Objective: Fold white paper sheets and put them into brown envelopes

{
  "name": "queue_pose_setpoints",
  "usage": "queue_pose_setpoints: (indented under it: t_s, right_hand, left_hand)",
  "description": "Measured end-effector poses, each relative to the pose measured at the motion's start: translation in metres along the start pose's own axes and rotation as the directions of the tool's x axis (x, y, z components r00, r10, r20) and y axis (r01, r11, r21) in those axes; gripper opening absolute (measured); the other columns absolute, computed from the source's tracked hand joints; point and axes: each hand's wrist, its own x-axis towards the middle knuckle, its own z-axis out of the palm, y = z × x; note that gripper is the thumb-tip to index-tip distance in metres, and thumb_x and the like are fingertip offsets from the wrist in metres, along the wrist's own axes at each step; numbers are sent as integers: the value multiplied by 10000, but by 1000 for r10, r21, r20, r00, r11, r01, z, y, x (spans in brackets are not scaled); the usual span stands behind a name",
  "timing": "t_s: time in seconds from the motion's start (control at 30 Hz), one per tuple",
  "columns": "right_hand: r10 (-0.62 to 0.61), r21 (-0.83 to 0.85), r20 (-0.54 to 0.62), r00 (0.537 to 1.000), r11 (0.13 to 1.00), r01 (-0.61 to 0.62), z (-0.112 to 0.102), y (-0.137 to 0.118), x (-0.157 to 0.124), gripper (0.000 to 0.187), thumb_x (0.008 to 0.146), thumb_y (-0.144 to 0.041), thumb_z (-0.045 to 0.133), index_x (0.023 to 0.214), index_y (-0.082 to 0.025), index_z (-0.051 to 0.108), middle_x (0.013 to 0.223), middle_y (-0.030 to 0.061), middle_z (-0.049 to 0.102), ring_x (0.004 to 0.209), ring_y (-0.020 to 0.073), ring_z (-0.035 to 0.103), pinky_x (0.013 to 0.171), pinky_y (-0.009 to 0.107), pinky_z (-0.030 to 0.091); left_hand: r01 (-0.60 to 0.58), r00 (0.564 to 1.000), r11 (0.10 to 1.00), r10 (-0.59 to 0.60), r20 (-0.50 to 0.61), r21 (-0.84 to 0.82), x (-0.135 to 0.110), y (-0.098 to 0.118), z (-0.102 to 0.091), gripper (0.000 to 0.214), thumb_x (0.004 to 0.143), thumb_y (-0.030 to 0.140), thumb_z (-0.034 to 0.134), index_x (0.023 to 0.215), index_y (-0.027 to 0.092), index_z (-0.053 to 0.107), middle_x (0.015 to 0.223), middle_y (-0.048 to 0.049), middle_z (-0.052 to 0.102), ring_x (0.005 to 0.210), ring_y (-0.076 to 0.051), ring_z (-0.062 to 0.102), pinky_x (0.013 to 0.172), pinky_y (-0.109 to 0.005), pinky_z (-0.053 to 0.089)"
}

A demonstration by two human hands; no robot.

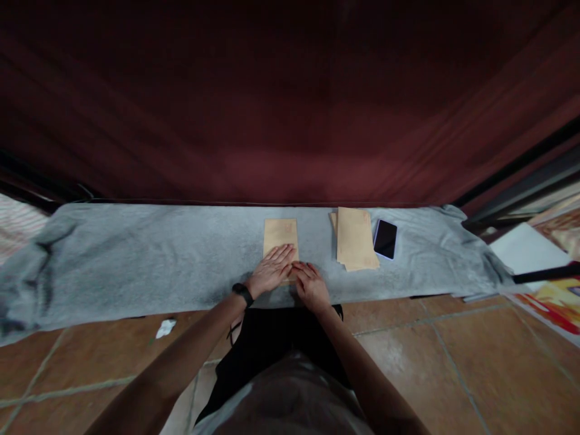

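A brown paper envelope with faint reddish print in its upper right corner lies upright on the grey cloth in front of me. My left hand, wearing a black band on the wrist, rests flat across its middle with the fingers stretched out. At the envelope's lower right edge is my right hand, its fingers slightly bent and laid on the paper near the left hand's fingertips. Both hands cover much of the envelope's lower half. To the right sits an uneven stack of similar brown envelopes.
A dark-screened phone with a light purple edge lies beside the stack. The grey cloth covers a long narrow surface against a dark red panel. White crumpled paper is on the tiled floor. A white sheet lies far right.
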Motion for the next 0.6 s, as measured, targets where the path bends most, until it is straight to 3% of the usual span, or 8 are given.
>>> queue_pose_setpoints:
  t_s: [0.27, 0.4, 0.6]
  right_hand:
    - [6, 26, -12, 1000, 1000, -5, 2, 3, -2, 427, 939, -111, 429, 1297, -227, 632, 1388, 59, 635, 1334, 189, 540, 1207, 456, 345]
    - [12, 36, -11, 1000, 999, -12, -1, 3, -4, 414, 971, -134, 398, 1299, -204, 640, 1373, 81, 646, 1338, 191, 540, 1198, 457, 359]
    - [-84, 4, 129, 988, 996, 84, -2, -2, 8, 423, 1021, -241, 402, 1404, -220, 581, 1473, 78, 565, 1411, 202, 472, 1229, 476, 291]
  left_hand:
    - [2, 1000, 995, -2, -4, -99, -50, 33, 3, 580, 955, 436, 550, 1483, 211, 471, 1589, -101, 410, 1506, -231, 306, 1270, -421, 139]
    - [-1, 1000, 994, 1, -1, -111, -70, 38, 3, 566, 944, 390, 577, 1475, 220, 481, 1582, -97, 420, 1505, -234, 307, 1271, -428, 151]
    - [52, 998, 990, -47, 38, -128, -79, 36, 5, 517, 910, 343, 613, 1400, 190, 554, 1566, -113, 438, 1493, -247, 338, 1270, -447, 176]
